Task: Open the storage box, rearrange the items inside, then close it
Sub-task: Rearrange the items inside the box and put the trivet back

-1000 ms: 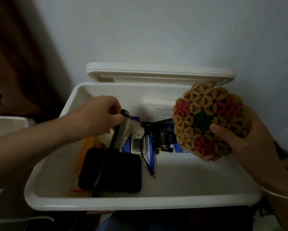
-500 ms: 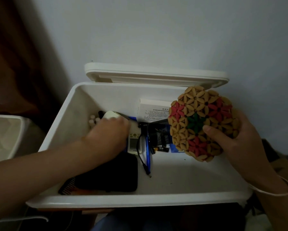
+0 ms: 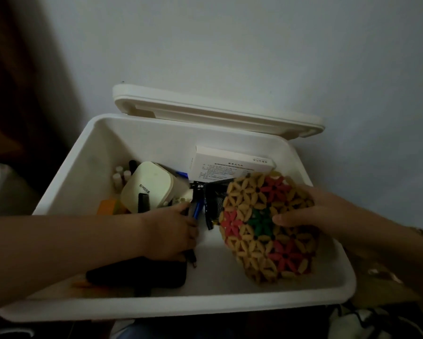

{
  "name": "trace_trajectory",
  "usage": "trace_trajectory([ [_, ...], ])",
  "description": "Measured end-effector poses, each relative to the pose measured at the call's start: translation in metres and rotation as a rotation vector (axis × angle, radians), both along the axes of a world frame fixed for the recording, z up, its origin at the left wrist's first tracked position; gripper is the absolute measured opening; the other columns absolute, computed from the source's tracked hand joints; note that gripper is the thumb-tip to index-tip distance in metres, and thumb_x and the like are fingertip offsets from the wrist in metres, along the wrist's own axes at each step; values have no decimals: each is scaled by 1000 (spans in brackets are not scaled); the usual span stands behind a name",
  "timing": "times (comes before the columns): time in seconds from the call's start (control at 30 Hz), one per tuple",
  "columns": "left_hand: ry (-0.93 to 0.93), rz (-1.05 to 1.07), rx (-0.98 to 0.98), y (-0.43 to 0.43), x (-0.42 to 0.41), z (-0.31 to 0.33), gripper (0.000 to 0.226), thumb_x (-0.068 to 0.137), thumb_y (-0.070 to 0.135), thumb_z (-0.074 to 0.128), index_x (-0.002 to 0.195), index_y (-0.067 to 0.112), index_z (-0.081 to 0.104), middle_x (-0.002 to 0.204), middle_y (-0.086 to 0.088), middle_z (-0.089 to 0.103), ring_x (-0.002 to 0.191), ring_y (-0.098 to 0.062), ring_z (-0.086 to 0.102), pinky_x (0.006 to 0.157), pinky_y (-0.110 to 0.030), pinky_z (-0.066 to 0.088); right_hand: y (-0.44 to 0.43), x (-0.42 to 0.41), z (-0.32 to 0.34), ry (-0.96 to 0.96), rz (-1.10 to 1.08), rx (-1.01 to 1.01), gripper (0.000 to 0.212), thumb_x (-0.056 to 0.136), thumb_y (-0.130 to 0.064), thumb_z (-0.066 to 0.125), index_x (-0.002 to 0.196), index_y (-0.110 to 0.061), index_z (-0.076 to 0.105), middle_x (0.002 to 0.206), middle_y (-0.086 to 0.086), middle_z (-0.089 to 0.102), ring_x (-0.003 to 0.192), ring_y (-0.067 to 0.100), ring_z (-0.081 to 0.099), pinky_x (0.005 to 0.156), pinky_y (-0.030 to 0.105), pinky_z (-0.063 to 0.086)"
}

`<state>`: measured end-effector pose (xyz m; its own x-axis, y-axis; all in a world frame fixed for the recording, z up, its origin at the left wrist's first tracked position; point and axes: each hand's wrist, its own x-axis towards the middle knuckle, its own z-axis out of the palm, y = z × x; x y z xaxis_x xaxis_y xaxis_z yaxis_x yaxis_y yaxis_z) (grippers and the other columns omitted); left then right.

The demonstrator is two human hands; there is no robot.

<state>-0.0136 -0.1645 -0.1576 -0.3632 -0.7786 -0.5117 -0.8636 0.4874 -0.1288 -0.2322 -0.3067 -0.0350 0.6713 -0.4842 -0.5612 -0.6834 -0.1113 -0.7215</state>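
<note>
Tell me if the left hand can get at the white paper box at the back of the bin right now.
Probably yes. The left hand is already inside the storage box, whose lid is up. The white paper box lies uncovered on top; the beaded mat overlaps only its near edge.

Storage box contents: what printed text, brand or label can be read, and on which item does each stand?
"EIMO" plus two small unreadable characters: on the cream rounded device.
White carton at the back wall: lines of small print, too blurred to read.
Black item beside the device: small white marking, unreadable.
Nothing else legible.
</note>
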Motion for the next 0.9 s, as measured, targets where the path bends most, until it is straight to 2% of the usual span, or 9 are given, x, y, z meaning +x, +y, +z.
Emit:
trace_trajectory([
  [0.13, -14, 100, 91, 0, 6, 6, 47, 101, 45, 30, 142, 23, 39, 148, -1, 39, 146, -23, 15, 115, -55, -2, -10, 30, -4, 351, 133, 90, 32, 78, -24, 72, 109, -28, 63, 96, -6, 74, 87, 12, 70, 71, 24, 56],
  [0.23, -1, 132, 129, 0, 6, 11, 50, 101, 45, 27, 147, 25, 31, 153, 2, 31, 148, -19, 7, 115, -54, -5, -10, 49, -28, 607, 185, -20, 53, 79, -24, 72, 127, -15, 52, 123, 8, 61, 112, 26, 58, 95, 39, 49],
  [0.3, -8, 145, 149, 0, 7, 12, 51, 102, 45, 26, 149, 26, 26, 156, 5, 26, 148, -17, 2, 117, -54, -6, -10, 56, -46, 720, 196, -62, 65, 80, -21, 72, 137, -12, 41, 137, 11, 48, 124, 29, 47, 104, 39, 40],
  [0.4, -18, 146, 164, -2, 7, 12, 51, 102, 45, 25, 150, 27, 24, 157, 7, 24, 148, -16, 0, 117, -53, -6, -13, 66, -62, 806, 257, -55, 70, 81, -21, 70, 141, -11, 35, 142, 12, 42, 127, 30, 43, 101, 38, 41],
  [0.57, 28, 178, 185, -6, 8, 9, 51, 101, 46, 29, 149, 29, 24, 157, 8, 22, 148, -14, -1, 116, -51, -8, -15, 68, -78, 839, 444, -271, 86, 77, -42, 71, 145, -15, 25, 146, 7, 33, 131, 27, 38, 101, 36, 39],
  [0.63, 60, 198, 185, -8, 8, 7, 51, 100, 46, 31, 148, 30, 26, 157, 8, 24, 148, -14, 0, 116, -51, -7, -12, 67, -82, 860, 612, -424, 84, 76, -50, 69, 141, -12, 32, 136, 8, 42, 124, 26, 44, 96, 35, 43],
  [0.73, 133, 260, 190, -10, 9, 7, 51, 98, 48, 34, 147, 33, 29, 156, 7, 27, 148, -13, 3, 118, -49, -4, -6, 65, -84, 872, 785, -617, 74, 74, -59, 66, 125, -7, 48, 101, 7, 50, 96, 22, 54, 74, 30, 45],
  [0.83, 283, 387, 166, -14, 7, 9, 46, 97, 49, 38, 139, 31, 41, 147, 4, 40, 143, -15, 24, 118, -44, 8, 1, 62, -83, 923, 854, -874, 75, 71, -68, 61, 117, -11, 52, 111, 8, 54, 100, 23, 54, 81, 32, 45],
  [0.9, 422, 525, 140, -18, 5, 11, 42, 96, 48, 42, 132, 27, 47, 134, 3, 52, 130, -17, 44, 111, -35, 27, 2, 60, -83, 908, 868, -1000, 63, 81, -59, 57, 123, -13, 51, 123, 8, 50, 112, 25, 50, 91, 34, 41],
])
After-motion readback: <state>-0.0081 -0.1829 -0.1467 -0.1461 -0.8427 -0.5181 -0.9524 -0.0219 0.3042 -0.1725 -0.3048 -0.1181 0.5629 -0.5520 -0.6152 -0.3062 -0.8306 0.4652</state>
